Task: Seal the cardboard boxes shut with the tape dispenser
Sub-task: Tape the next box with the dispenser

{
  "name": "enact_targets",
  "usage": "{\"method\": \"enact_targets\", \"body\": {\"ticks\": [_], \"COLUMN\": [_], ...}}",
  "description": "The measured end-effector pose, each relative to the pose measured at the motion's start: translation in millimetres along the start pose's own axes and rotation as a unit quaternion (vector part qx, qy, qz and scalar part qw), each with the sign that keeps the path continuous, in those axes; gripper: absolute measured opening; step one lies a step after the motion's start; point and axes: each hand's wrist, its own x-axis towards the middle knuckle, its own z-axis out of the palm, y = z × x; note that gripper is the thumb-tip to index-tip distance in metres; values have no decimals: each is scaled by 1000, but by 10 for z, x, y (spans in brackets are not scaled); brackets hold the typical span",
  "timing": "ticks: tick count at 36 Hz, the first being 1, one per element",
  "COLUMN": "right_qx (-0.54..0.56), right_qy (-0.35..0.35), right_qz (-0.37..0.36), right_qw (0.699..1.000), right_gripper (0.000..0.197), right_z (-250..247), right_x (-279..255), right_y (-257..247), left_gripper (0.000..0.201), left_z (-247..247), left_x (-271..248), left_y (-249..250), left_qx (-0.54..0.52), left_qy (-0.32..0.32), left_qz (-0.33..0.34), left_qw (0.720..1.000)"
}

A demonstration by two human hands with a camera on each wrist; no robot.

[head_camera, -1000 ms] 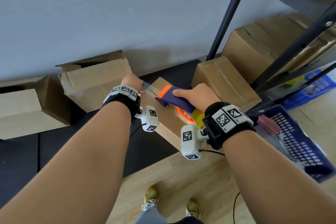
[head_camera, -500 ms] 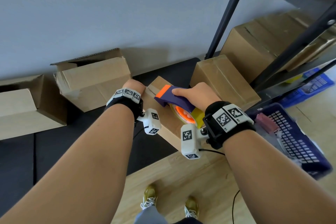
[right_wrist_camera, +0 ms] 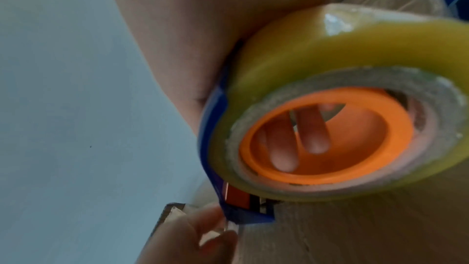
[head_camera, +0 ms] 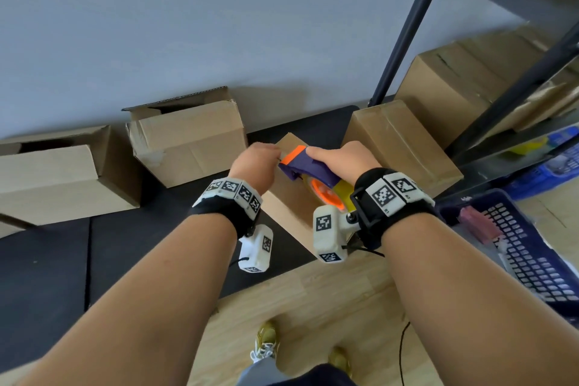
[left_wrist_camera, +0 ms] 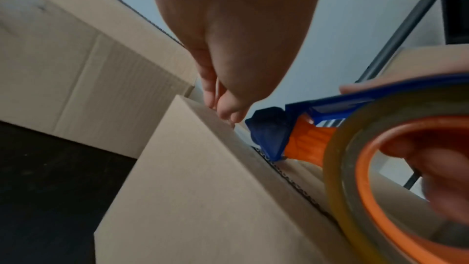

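A small cardboard box (head_camera: 289, 207) lies tilted on the dark mat in front of me. My right hand (head_camera: 336, 160) grips the blue and orange tape dispenser (head_camera: 308, 168), with fingers through the orange core (right_wrist_camera: 327, 138) of its yellowish tape roll (right_wrist_camera: 342, 51). The dispenser's front edge (left_wrist_camera: 269, 138) rests on the box's top seam near the far end. My left hand (head_camera: 255, 163) is just left of the dispenser's nose, and its fingertips (left_wrist_camera: 225, 107) pinch the clear tape end (right_wrist_camera: 229, 227) at the box's far edge.
Two open boxes (head_camera: 188, 138) (head_camera: 53, 172) sit against the wall at left. A closed box (head_camera: 404, 144) lies right of the small one, beside a black shelf frame (head_camera: 404, 31) holding more boxes. A blue basket (head_camera: 529, 244) stands at right on the wood floor.
My left hand moved right along the box's far end, from its left corner to the dispenser's nose. The dispenser has stayed about where it was on the box.
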Motion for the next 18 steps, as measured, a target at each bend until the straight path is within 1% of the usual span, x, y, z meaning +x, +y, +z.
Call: {"method": "enact_targets", "body": {"ticks": [3, 4, 5, 7, 9, 11, 15, 18], "right_qx": [41, 61, 75, 126, 190, 211, 216, 210], "right_qy": [-19, -28, -40, -83, -121, -121, -96, -101], "right_qz": [5, 6, 8, 23, 39, 44, 40, 34], "right_qw": [999, 998, 996, 988, 974, 969, 971, 972], "right_gripper": [50, 49, 48, 45, 47, 49, 44, 39], "right_z": [-60, -85, -107, -147, -172, -187, -203, -212], "right_x": [-61, -89, -104, -161, -227, -255, -286, -322], "right_y": [0, -1, 4, 22, 65, 134, 191, 194], "left_gripper": [57, 60, 60, 57, 53, 53, 53, 53], "left_z": [46, 74, 106, 191, 246, 256, 242, 248], "left_x": [-51, -83, -105, -167, -210, -222, -220, -224], "left_y": [-31, -23, -17, -5, 9, 9, 30, 47], "left_qx": [2, -1, 1, 3, -30, -51, -28, -22], "left_qy": [-72, -91, -96, -83, -58, -54, -76, -78], "left_qz": [1, -9, -12, -16, -33, -40, -42, -49], "left_qw": [997, 996, 995, 996, 997, 996, 996, 996]}}
